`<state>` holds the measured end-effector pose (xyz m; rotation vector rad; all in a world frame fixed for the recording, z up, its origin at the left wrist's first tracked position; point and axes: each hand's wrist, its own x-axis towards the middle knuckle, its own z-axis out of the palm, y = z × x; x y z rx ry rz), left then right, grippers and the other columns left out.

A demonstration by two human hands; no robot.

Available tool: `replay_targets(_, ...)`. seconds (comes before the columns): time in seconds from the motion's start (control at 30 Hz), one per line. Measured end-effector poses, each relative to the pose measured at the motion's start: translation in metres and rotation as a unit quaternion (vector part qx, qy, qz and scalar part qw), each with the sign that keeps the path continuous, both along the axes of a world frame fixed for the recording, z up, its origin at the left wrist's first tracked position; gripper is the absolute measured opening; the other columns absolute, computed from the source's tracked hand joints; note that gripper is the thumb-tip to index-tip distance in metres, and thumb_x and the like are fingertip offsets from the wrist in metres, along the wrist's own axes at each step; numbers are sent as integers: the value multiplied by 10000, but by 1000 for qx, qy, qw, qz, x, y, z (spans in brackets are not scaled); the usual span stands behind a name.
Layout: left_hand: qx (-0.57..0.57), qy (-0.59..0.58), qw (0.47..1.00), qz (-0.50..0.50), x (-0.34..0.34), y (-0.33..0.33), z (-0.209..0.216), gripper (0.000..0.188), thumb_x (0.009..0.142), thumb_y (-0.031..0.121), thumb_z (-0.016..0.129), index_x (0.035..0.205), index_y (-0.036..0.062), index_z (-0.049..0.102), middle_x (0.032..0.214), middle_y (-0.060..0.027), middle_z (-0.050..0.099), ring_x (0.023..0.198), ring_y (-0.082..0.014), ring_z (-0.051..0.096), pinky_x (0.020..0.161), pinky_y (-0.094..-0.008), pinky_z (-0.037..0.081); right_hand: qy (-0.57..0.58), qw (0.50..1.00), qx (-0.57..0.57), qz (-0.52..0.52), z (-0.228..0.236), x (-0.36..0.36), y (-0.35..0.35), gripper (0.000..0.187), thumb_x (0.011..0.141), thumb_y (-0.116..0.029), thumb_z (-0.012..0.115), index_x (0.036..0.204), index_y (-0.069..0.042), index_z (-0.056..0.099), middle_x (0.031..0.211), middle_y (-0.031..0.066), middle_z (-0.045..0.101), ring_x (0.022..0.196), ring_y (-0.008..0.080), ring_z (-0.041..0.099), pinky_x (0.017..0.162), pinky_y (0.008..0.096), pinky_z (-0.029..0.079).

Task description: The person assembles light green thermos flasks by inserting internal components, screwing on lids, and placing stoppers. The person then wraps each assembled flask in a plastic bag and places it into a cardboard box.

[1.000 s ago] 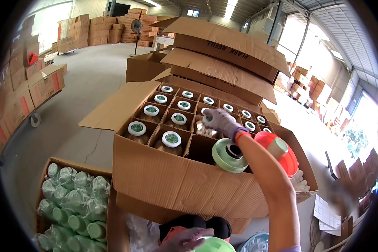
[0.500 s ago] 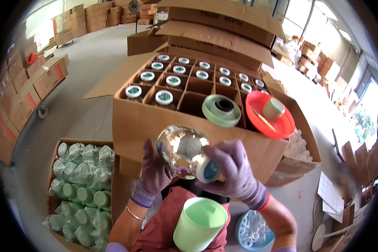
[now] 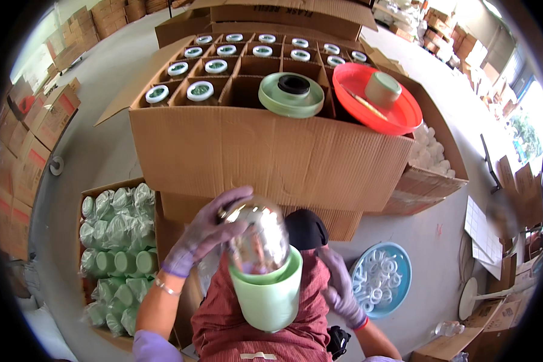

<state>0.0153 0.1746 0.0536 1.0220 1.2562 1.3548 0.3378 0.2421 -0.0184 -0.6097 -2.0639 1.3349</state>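
Note:
My left hand point(image 3: 208, 232), in a purple glove, curls round the rounded end of a silvered glass flask liner point(image 3: 260, 235). The liner's lower part is inside a pale green plastic cup point(image 3: 268, 301), which stands on my lap between my thighs. The liner's capped neck is hidden in the cup. My right hand point(image 3: 342, 289), gloved too, is off to the right of the cup, fingers apart and holding nothing. It lies beside my thigh, close to a blue basin point(image 3: 406, 283) of clear-white plastic rings point(image 3: 377, 280).
Ahead stands a divided carton point(image 3: 265, 145) with white-capped liners. A green lid-like part point(image 3: 271, 104) and a red bowl point(image 3: 407, 117) rest on its near edge. Bagged green cups point(image 3: 117, 226) fill a carton at left; another at right holds white pieces point(image 3: 428, 151).
The silvered liner has gone down, neck first, into the green cup. My right hand has let go of its capped neck and moved right and down. The view has tilted downward.

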Motion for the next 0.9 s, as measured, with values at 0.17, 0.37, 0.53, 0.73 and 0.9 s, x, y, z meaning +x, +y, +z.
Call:
replay_targets(0.17, -93, -2, 987, 133, 6, -120, -34, 872, 784, 350, 808, 1466, -16, 406, 1475, -138, 450, 1361, -231, 434, 1143, -360, 337, -22, 999, 19, 41, -46, 36, -105, 877, 869, -566, 634, 1395, 95, 397, 1426, 341, 378, 1355, 481, 374, 1125, 502, 318)
replay_targets(0.37, -145, 44, 965, 212, 26, -204, -110, 615, 893, 312, 657, 1381, -16, 480, 1353, -133, 575, 1224, -245, 569, 1057, -381, 442, 125, 974, -123, 145, 23, -51, -80, 1056, 826, -691, 612, 1466, 86, 292, 1456, 294, 340, 1353, 424, 380, 1140, 452, 289)
replay_targets(0.53, -88, 344, 930, 93, 10, -218, -128, 492, 956, 324, 571, 1328, 4, 540, 1319, -134, 602, 1185, -271, 597, 1033, -406, 462, 232, 924, -53, 298, 32, -123, -39, 1216, 629, -581, 871, 1493, 39, 280, 1500, 228, 352, 1384, 361, 366, 1152, 455, 282)
replay_targets(0.73, -111, 312, 940, 81, 4, -214, -134, 494, 935, 299, 600, 1325, 0, 546, 1322, -137, 598, 1187, -276, 594, 1033, -402, 461, 218, 937, -2, 273, 31, -135, -37, 954, 766, -301, 845, 1482, 19, 302, 1424, 225, 447, 1314, 372, 461, 1098, 455, 368)
replay_targets(0.9, -116, 293, 946, 74, 3, -207, -140, 498, 919, 279, 623, 1323, -2, 551, 1325, -140, 595, 1188, -280, 591, 1033, -398, 460, 226, 937, -33, 263, 35, -138, -37, 892, 786, -266, 825, 1471, 2, 321, 1374, 215, 487, 1280, 360, 489, 1079, 449, 386)
